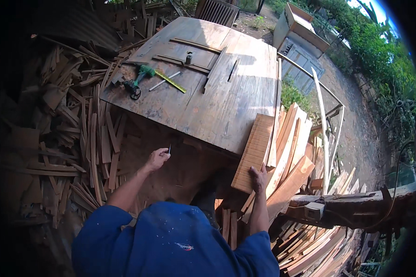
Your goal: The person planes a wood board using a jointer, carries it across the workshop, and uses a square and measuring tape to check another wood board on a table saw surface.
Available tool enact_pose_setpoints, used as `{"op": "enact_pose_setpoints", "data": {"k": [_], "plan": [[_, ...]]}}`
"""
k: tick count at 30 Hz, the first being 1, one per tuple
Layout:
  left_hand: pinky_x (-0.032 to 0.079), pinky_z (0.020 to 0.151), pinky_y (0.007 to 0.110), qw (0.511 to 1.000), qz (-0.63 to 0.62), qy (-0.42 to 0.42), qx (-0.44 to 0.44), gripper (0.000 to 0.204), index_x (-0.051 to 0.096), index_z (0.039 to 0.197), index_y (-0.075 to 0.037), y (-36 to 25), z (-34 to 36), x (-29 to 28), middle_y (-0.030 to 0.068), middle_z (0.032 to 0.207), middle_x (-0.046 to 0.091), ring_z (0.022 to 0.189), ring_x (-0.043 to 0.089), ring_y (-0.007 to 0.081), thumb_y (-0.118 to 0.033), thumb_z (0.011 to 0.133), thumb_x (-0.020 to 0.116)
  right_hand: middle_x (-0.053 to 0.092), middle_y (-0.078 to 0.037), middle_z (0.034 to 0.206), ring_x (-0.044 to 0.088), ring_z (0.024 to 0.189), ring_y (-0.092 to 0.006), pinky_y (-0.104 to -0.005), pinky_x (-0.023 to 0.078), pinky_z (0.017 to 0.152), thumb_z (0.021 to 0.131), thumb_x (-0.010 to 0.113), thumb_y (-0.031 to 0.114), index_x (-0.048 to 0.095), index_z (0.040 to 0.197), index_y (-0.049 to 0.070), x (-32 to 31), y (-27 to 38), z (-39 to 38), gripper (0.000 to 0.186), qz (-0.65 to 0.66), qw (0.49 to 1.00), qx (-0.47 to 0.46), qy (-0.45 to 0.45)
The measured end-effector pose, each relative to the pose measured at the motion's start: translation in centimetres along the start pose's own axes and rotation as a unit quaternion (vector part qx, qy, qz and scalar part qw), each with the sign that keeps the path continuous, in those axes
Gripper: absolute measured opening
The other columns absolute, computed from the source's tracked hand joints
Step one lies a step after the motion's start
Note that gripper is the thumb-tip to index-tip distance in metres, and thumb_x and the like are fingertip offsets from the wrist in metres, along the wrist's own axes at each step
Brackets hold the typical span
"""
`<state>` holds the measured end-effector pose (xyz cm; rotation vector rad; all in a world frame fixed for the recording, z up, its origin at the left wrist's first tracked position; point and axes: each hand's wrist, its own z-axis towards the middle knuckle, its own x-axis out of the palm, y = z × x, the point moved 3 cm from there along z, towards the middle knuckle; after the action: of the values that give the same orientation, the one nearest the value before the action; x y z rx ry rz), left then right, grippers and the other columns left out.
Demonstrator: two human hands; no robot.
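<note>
My left hand [158, 158] is closed in a pinch around a thin, short, pencil-like stick [169, 148], held in the air in front of the table's near edge. Its exact kind is too small to make out. At the right, my right hand [258, 178] grips the lower right edge of a wide reddish-brown wooden board [254, 148]. Rough saw lines run across the board's face. It is tilted, its upper part overlapping the near right corner of the worktable [189, 104].
On the table lie a green power tool [143, 73], a yellow ruler [170, 81], a white stick [164, 81], dark wooden strips [195, 45] and a small dark object [188, 59]. Scrap wood [62, 106] heaps up at left; planks [289, 138] lean at right beside a rusty beam [351, 207].
</note>
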<state>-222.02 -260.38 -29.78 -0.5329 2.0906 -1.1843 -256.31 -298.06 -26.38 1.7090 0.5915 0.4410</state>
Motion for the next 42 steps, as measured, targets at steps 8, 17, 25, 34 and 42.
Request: {"op": "enact_pose_setpoints", "data": {"k": [8,17,25,34,42], "plan": [[0.056,0.081,0.036,0.973,0.073,-0.207,-0.067,0.045,0.065,0.125,0.002,1.5,5.8,-7.5,0.0182,0.100,0.073,0.090,0.071,0.0233,-0.026,0.090,0.071,0.070,-0.021,0.096,0.069,0.085,-0.0327,-0.0415,0.054,0.078,0.081,0.076,0.042,0.067,0.103,-0.006,-7.9,1.0,15.9,0.053,-0.401,0.907,0.126,0.031],[0.055,0.081,0.032,0.990,0.009,-0.137,-0.037,0.036,0.066,0.121,0.002,-4.1,13.1,-3.4,0.0080,0.091,0.071,0.086,0.069,0.0154,-0.021,0.093,0.069,0.054,-0.025,0.135,0.050,0.127,-0.0428,-0.0491,0.044,0.104,0.087,0.075,0.026,0.057,0.133,0.000,15.0,10.8,26.2,0.056,-0.503,0.843,-0.187,0.020],[0.056,0.082,0.035,0.991,-0.015,-0.133,0.005,0.032,0.066,0.122,0.001,-2.2,12.8,-9.0,0.0166,0.101,0.072,0.091,0.071,0.0236,-0.017,0.094,0.066,0.044,-0.028,0.149,0.045,0.134,-0.0444,-0.0519,0.041,0.108,0.093,0.064,0.040,0.047,0.148,0.017,52.5,5.8,31.2,0.062,-0.521,0.758,-0.293,0.263],[0.054,0.090,0.045,0.883,0.142,-0.146,-0.424,0.040,0.067,0.115,0.003,23.6,-14.9,-17.5,0.0229,0.108,0.071,0.102,0.069,0.0375,-0.027,0.089,0.066,0.065,-0.026,0.107,0.062,0.103,-0.0450,-0.0535,0.048,0.089,0.078,0.053,0.006,0.061,0.117,0.000,55.0,1.6,28.7,0.041,-0.507,0.783,-0.259,0.250],[0.052,0.095,0.045,0.807,-0.097,-0.435,-0.388,0.051,0.062,0.127,-0.002,21.1,-26.6,-4.3,0.0209,0.114,0.071,0.108,0.068,0.0356,-0.041,0.094,0.065,0.058,-0.031,0.113,0.058,0.098,-0.0502,-0.0578,0.046,0.084,0.081,0.055,0.026,0.045,0.135,0.000,41.2,-3.1,22.0,0.060,-0.491,0.779,-0.288,0.263]]}}
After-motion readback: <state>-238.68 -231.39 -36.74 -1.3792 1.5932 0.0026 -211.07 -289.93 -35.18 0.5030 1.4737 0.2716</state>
